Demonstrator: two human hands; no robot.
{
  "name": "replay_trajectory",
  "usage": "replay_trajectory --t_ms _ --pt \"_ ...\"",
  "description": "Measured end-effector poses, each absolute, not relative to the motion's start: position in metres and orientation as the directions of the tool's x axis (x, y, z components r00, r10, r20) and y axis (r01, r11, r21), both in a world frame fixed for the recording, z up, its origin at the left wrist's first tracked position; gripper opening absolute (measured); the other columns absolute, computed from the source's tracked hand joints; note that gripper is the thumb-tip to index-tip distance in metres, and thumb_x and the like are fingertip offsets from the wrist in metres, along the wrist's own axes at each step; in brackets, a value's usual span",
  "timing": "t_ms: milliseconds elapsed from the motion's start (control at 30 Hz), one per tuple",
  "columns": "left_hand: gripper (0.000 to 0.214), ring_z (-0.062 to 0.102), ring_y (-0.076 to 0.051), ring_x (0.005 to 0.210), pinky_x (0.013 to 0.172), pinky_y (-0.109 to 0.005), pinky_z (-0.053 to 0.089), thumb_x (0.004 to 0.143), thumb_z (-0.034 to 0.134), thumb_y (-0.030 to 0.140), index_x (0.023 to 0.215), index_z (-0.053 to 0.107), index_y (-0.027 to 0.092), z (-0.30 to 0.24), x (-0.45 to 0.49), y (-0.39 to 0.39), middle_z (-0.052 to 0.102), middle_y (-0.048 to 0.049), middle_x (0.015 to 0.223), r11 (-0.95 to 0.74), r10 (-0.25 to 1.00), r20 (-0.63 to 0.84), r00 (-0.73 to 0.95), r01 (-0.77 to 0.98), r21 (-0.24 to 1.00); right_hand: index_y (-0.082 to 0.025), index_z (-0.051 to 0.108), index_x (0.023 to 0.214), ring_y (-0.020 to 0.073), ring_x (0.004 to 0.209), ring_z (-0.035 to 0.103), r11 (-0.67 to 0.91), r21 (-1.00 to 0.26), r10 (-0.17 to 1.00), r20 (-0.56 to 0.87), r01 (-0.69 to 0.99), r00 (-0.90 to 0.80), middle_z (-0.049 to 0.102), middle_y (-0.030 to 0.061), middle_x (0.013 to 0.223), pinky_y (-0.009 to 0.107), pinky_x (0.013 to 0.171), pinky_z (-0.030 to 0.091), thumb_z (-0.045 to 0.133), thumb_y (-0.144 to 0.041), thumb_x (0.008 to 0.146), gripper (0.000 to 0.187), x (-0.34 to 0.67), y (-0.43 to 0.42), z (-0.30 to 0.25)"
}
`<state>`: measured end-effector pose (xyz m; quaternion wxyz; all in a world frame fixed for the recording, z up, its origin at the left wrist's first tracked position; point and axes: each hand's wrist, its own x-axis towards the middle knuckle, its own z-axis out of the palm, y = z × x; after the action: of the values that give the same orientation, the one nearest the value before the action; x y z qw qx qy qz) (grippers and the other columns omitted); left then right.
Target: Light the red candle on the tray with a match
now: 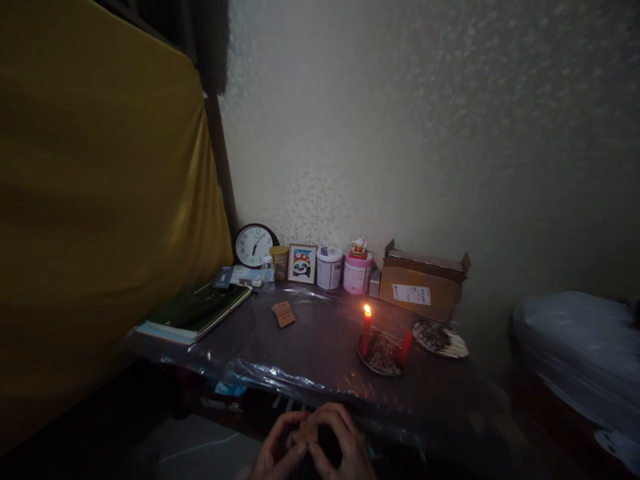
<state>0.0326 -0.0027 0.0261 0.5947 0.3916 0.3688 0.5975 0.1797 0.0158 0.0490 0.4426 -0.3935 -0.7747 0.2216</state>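
Close together at the bottom of the view, in front of the table edge, are my left hand (pixel 280 443) and my right hand (pixel 343 437). The fingers of both are bent inward and pinch a small flat brown piece (pixel 311 428) between them. Dim light and the fingers hide most of it, so its kind is unclear. Beyond my hands, a lit red candle (pixel 367 333) stands upright in a round metal dish (pixel 381 371). A shorter unlit red candle (pixel 406 347) leans at the dish's right side. Small brown cards (pixel 284 314) lie on the table, left of the dish.
Plastic film covers the dark table (pixel 310 340). Along the wall stand a clock (pixel 254 245), a panda picture (pixel 302 264), two tubs (pixel 329 268) and a cardboard box (pixel 420 287). Burnt-tipped sticks fill a plate (pixel 440 339) at right. Books (pixel 200 313) lie left, beside a yellow curtain (pixel 110 180).
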Motion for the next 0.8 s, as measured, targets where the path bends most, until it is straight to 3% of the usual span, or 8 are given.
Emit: replay_trajectory --t_ms 167,300,600,800 --pt "0.037 0.060 -0.022 0.083 0.076 -0.032 0.043 0.064 0.071 0.034 0.097 0.062 0.023 0.044 0.039 0.006 0.069 -0.0044 0.085 -0.024 0.990 0.079 0.118 -0.413 0.910 -0.022 0.056 0.101 0.0183 0.104 0.056 0.515 -0.748 0.857 0.430 0.418 -0.285 0.058 0.0047 0.110 0.027 0.090 0.044 0.058 -0.017 0.074 0.028 0.193 0.019 0.058" --pt "0.038 0.061 -0.025 0.089 0.079 -0.035 0.044 0.061 0.073 0.036 0.094 0.063 0.022 0.054 0.053 0.016 0.070 -0.0076 0.093 -0.108 0.982 0.164 0.098 -0.424 0.899 -0.021 0.054 0.105 0.0167 0.099 0.059 0.477 -0.818 0.876 0.412 0.322 -0.251 0.062 0.0036 0.105 0.025 0.088 0.046 0.056 -0.017 0.075 0.030 0.204 0.021 0.066" --pt "0.032 0.056 -0.026 0.095 0.083 -0.035 0.042 0.068 0.067 0.034 0.098 0.060 0.023 0.071 0.072 0.041 0.063 -0.0058 0.100 -0.185 0.917 0.270 0.293 -0.288 0.940 -0.022 0.057 0.098 0.0186 0.098 0.060 0.478 -0.835 0.878 0.463 0.273 -0.122 0.064 0.0036 0.100 0.028 0.087 0.048 0.058 -0.023 0.075 0.023 0.224 0.027 0.075" --pt "0.030 0.054 -0.025 0.096 0.084 -0.034 0.040 0.070 0.065 0.033 0.098 0.059 0.023 0.072 0.081 0.054 0.061 -0.0057 0.101 -0.216 0.885 0.309 0.348 -0.282 0.935 -0.022 0.059 0.095 0.0203 0.095 0.060 0.477 -0.859 0.871 0.490 0.186 0.027 0.062 0.0045 0.099 0.029 0.084 0.049 0.059 -0.038 0.075 0.025 0.230 0.038 0.055"
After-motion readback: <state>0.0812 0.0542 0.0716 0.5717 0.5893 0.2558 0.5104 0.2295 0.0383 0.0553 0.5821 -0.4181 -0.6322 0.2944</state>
